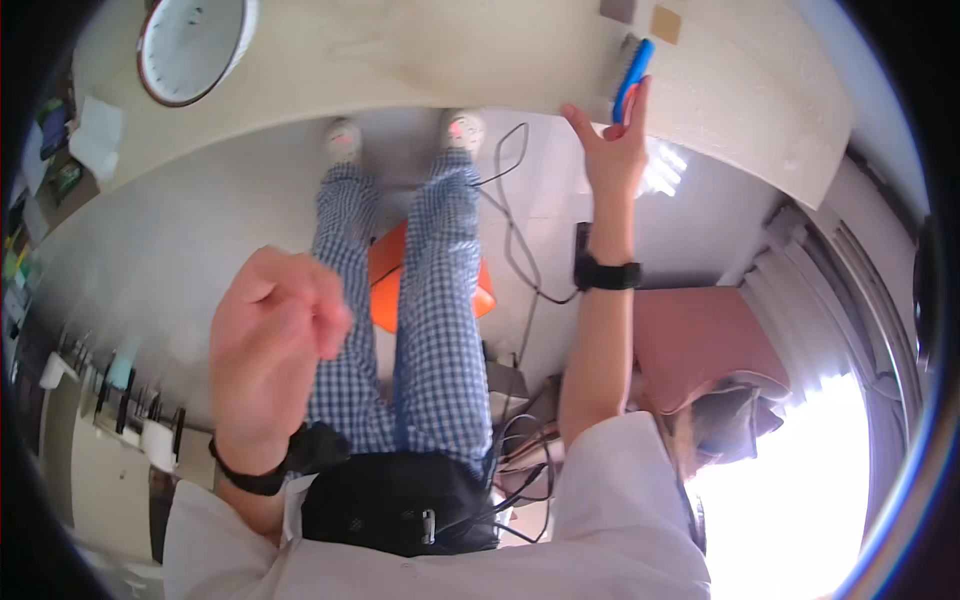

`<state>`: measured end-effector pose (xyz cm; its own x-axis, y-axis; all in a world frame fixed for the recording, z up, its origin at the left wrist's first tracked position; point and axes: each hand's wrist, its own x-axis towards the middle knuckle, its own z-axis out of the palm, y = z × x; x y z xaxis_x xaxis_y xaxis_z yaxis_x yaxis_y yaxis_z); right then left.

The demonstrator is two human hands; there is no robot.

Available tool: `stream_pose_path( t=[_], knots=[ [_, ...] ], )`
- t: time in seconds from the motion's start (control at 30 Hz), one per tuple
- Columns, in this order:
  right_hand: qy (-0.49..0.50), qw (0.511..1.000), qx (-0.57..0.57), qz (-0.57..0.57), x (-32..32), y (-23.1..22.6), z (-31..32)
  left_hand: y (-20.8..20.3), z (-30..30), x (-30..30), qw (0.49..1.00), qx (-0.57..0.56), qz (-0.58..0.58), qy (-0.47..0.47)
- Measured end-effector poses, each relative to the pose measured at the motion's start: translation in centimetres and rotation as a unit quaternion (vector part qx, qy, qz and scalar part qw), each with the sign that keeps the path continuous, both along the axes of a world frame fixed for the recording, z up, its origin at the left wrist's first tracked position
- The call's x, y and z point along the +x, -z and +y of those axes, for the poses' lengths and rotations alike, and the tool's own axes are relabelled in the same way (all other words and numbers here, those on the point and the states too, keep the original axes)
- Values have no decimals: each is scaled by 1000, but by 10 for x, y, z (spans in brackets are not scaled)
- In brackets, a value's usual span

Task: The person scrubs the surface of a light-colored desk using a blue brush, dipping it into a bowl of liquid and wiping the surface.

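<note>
On the pale table ahead to the right, a blue brush with greyish bristles and a reddish part stands on its side, bristles toward the left. My right hand reaches up to its near end. One finger runs along the brush's right side, while the thumb is spread wide to the left, apart from it. My left hand is raised over my lap at the left, closed in a slightly blurred fist. Nothing shows sticking out of it. Both wrists wear black bands.
The table curves across the top, bearing a round white dish-like thing with a dark rim. Black cables trail over the floor beside my legs. An orange object lies beneath them. A pink cushion is at the right.
</note>
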<state>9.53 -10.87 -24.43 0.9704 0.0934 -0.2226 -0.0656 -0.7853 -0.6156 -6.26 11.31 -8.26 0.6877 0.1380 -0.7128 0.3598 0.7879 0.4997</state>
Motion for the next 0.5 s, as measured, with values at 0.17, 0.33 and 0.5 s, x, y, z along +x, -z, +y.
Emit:
stream_pose_path(
  t=[0.17, 0.33, 0.5],
  knots=[
    [149, 985, 81, 43, -10, 4, -3, -8, 12, -8, 998, 32, 34, -37],
    [229, 971, 73, 18, 16, 13, -72, 2, 11, -17, 999, 14, 11, -43],
    [217, 976, -35, 4, 16, 12, -81, -7, 10, -10, 999, 16, 21, -34]
  ],
)
